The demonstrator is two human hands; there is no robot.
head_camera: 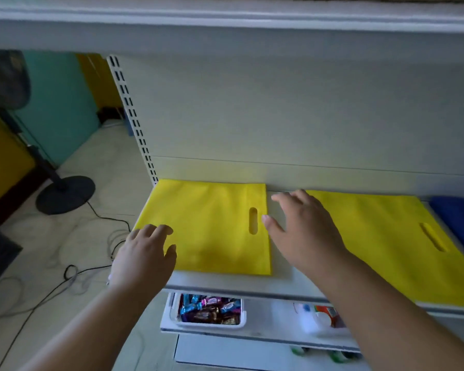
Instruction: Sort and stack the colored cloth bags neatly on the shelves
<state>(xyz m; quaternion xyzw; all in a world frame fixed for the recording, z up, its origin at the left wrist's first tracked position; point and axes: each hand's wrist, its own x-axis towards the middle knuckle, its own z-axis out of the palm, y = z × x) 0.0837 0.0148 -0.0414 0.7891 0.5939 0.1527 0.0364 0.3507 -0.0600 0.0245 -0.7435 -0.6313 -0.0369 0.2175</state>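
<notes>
Two yellow bags lie flat on the shelf (pixel 284 282) — left bag (pixel 212 226), right bag (pixel 394 242). Both hands — left hand (pixel 145 253), right hand (pixel 303 228) — hover with fingers spread, holding nothing; a careless sweep could crumple or slide the left bag off the front edge.

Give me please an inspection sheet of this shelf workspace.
Surface: white shelf, bags lying flat on it.
Job's things: left yellow bag; right yellow bag; blue bag at the right edge.
Clutter: candy tray on the shelf below.
Hands: left hand over the left bag's corner, right hand between the yellow bags; fingers relaxed, holding nothing.
Cables: cables on the floor.
Surroundings: fan stand.
</notes>
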